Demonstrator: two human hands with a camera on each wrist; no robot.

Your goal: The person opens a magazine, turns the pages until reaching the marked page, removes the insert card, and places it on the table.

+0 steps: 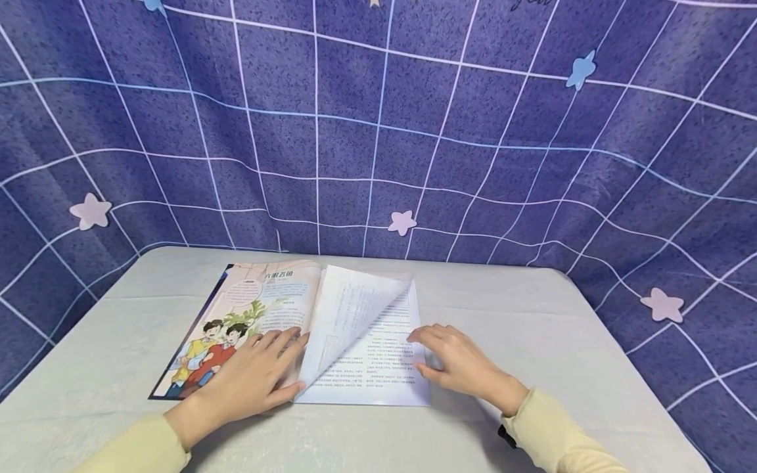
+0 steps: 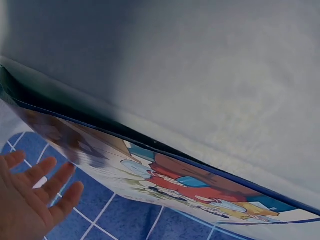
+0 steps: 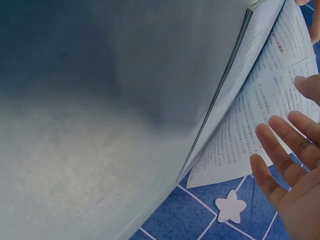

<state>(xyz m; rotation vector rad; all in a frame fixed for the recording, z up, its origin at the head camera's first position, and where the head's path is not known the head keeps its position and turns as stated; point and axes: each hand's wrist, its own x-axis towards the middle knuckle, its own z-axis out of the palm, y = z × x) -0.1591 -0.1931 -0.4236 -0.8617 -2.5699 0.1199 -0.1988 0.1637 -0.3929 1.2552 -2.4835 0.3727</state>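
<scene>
Booklet (image 1: 393,374) with one thin paper leaf (image 1: 350,307) in diagonal curl

- backdrop (image 1: 349,154): purple-blue, dark speckle, white and light-blue grid lines
- star (image 1: 403,223): pale pink; another star (image 1: 581,69), upper right: light blue
- surface (image 1: 485,309): pale grey-white
- left page (image 1: 236,302): pinkish cream; green leaves (image 1: 255,311), yellow top (image 1: 192,348), red top (image 1: 223,359)
- lifted sheet (image 1: 355,309): white, faint grey print
- right page (image 1: 390,358): white, dark text rows
- sleeves (image 1: 138,452): plain pale yellow
- wrist item (image 1: 506,436): black
</scene>
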